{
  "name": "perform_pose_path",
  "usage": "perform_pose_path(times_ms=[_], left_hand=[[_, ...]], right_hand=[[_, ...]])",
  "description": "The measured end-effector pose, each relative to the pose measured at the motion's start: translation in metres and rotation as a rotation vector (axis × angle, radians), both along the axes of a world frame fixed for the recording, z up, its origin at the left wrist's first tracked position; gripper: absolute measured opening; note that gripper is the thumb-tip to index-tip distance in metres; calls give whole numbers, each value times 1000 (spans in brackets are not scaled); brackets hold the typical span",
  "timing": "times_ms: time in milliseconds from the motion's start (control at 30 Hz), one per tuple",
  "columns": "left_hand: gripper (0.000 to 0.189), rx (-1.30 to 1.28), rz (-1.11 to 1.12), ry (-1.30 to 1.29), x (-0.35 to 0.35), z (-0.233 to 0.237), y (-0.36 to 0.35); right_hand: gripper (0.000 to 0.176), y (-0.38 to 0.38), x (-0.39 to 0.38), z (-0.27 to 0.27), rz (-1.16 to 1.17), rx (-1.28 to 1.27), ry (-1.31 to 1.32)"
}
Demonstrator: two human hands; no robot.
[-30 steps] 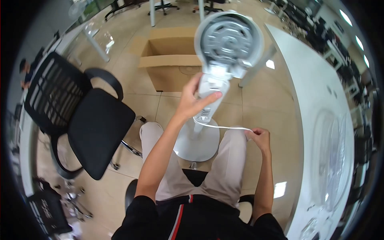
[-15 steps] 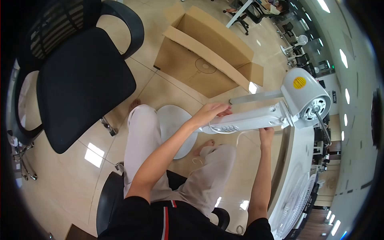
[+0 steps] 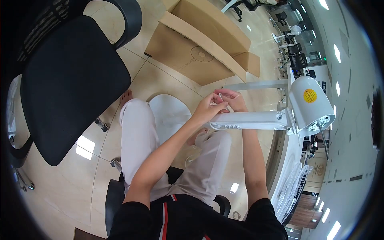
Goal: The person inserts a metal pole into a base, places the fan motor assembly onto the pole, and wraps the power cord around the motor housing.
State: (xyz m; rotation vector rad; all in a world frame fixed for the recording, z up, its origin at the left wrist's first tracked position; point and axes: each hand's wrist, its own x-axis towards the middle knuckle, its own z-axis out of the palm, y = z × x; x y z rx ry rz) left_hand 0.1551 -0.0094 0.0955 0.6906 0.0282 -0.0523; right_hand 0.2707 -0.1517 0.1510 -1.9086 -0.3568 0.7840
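Two hands (image 3: 208, 109) (image 3: 236, 100), one cardboard box (image 3: 192, 56)

Left hand (image 3: 209, 108) curled (fingers pinched), right hand (image 3: 235, 101) touching it

The left hand (image 3: 208, 107) hides one end of the column (image 3: 252, 120) and part of the right hand (image 3: 237, 101); the white bit (image 3: 221, 96) pinched there is too small to tell.

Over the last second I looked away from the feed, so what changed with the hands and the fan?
The fan column tipped from upright to level, its motor head now at the right. The right hand rose to join the left hand at the column's lower end, where the left pinches a thin white strand. Unchanged: left hand at the column.
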Motion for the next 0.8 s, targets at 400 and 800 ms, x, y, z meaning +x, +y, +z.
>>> perform_pose_path(times_ms=[400, 800], left_hand=[[50, -63, -54, 138, -7, 12, 10], [61, -201, 126, 61, -4, 0, 8]], right_hand=[[43, -7, -20, 8, -9, 228, 184], [38, -81, -55, -63, -577, 273, 50]])
